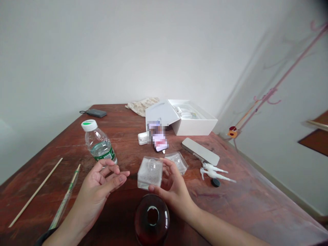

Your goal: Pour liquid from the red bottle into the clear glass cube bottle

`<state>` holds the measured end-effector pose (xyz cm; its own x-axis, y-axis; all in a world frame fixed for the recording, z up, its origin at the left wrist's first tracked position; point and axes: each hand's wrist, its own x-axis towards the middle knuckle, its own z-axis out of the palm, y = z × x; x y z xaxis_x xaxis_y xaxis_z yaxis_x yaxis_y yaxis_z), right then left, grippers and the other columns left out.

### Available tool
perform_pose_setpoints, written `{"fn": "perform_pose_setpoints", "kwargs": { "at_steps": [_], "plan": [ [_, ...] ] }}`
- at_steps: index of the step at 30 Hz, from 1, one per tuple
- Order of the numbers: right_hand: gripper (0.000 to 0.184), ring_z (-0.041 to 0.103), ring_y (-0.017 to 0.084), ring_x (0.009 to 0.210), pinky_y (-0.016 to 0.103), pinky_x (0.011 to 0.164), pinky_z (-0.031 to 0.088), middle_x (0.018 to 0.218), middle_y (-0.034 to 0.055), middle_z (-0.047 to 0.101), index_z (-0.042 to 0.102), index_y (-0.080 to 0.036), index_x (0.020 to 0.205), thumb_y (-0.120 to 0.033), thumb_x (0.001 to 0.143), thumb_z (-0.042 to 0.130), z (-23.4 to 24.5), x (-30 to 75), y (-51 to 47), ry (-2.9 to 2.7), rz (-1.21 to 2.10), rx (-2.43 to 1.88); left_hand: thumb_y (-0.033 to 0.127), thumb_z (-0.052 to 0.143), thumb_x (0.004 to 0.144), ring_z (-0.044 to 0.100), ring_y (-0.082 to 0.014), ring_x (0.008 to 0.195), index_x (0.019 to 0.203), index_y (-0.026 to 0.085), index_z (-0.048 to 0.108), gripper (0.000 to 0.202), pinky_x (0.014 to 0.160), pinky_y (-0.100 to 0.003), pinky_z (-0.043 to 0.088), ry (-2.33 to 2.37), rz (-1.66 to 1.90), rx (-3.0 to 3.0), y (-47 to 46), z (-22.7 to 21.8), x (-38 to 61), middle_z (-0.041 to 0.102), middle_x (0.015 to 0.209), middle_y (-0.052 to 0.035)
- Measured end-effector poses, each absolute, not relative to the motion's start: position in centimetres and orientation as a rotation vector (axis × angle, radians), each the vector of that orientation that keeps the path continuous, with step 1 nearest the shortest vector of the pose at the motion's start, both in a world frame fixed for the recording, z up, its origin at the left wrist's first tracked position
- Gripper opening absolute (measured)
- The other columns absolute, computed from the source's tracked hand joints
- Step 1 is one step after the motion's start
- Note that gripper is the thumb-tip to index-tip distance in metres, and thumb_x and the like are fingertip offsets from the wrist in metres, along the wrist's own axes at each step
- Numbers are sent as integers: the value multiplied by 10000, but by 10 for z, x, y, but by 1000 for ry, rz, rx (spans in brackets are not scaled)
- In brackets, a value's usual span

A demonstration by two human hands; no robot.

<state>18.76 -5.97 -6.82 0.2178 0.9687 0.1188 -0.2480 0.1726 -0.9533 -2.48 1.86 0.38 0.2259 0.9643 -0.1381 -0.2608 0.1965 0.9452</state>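
My right hand [174, 191] grips a small clear square bottle [150, 172] by its side, thumb at the bottom front and fingers behind it, holding it just above the wooden table [123, 130]. My left hand [101, 184] hovers palm up beside it with fingers loosely curled and apart, holding nothing. A second clear square container [177, 161] lies just behind the right hand. A dark red round glass vessel [152, 218] with an open mouth stands right in front of both hands.
A capped water bottle [98, 143] stands left of the hands. Two thin sticks [36, 193] lie at the far left. Two white pump sprayers [215, 172], a black cap [215, 182], a silver flat case [200, 151], a phone [159, 140] and an open white box [189, 118] lie behind.
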Motion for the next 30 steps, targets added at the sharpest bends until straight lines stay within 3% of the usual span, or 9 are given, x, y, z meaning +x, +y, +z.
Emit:
{"fn": "perform_pose_setpoints", "kwargs": {
  "at_steps": [4, 8, 11, 15, 22, 30],
  "plan": [
    [799, 704, 310, 1231, 506, 1031, 591, 1329, 97, 690, 479, -323, 1371, -326, 743, 972, -66, 187, -61, -956, 1077, -998, 110, 1023, 530, 831, -261, 896, 903, 217, 604, 571, 730, -251, 648, 940, 1042, 999, 17, 5, -25, 680, 779, 62],
    [778, 708, 302, 1209, 513, 1028, 593, 1317, 87, 685, 493, -331, 1356, -318, 744, 974, -64, 186, -61, -946, 1073, -987, 102, 1012, 556, 825, -268, 928, 862, 200, 623, 504, 834, -303, 663, 929, 1039, 1023, 18, 5, -24, 709, 818, 29],
    [760, 713, 295, 1200, 502, 1029, 589, 1297, 74, 693, 506, -335, 1342, -299, 744, 973, -63, 185, -61, -950, 1075, -977, 112, 1009, 552, 804, -296, 1068, 842, 193, 637, 478, 931, -324, 652, 932, 1065, 1043, 20, 4, -23, 752, 906, -8],
    [756, 700, 304, 1226, 508, 1038, 588, 1302, 80, 699, 512, -333, 1350, -313, 748, 970, -62, 186, -61, -963, 1068, -989, 143, 1013, 561, 758, -296, 1221, 832, 196, 649, 457, 956, -266, 629, 943, 1092, 1057, 21, 3, -23, 778, 986, -18],
    [776, 709, 320, 1223, 506, 1013, 603, 1268, 79, 705, 524, -324, 1335, -328, 715, 989, -62, 186, -61, -934, 1063, -1002, 155, 1032, 573, 820, -254, 1084, 838, 192, 667, 452, 897, -219, 625, 913, 1107, 1042, 23, -1, -26, 755, 940, 31],
    [764, 723, 319, 1197, 490, 975, 621, 1243, 69, 706, 534, -328, 1328, -313, 714, 988, -61, 186, -61, -933, 1065, -1006, 154, 1033, 540, 836, -263, 961, 795, 198, 627, 482, 863, -264, 636, 964, 1104, 1051, 23, 0, -27, 688, 743, 65]
  ]
}}
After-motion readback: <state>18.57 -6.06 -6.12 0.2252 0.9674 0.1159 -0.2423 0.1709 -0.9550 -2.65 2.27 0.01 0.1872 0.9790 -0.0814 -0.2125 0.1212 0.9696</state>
